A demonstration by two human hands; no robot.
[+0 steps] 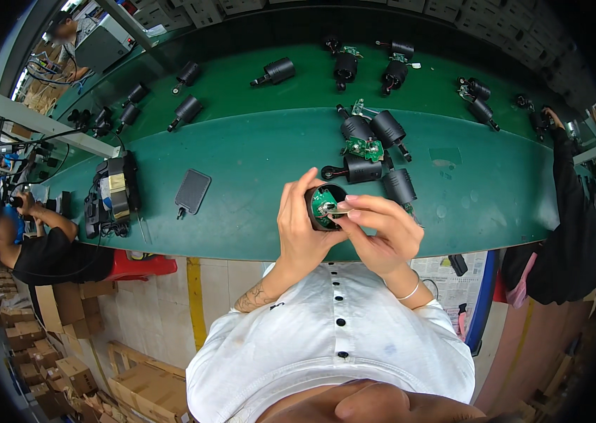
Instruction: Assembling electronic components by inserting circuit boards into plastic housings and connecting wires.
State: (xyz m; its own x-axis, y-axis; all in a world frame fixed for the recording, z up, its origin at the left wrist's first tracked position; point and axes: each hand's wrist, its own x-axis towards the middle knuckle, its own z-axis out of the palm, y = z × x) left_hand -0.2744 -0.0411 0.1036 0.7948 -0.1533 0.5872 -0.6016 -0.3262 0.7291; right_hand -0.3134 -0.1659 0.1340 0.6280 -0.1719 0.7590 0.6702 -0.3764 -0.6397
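While the left hand has its grip wrapped round the black cylinder, by the near edge of the surface, the right hand sits just right of it, fingertips pinched on some thin piece at the green board inside. Left's nearer, obviously. Open end faces up at us, so the long axis runs roughly along the view; exact tilt, can't tell.

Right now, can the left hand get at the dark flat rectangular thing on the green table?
Probably not as things stand: the left hand is wrapped around the black housing, though no object appears to block the way to the dark flat thing.
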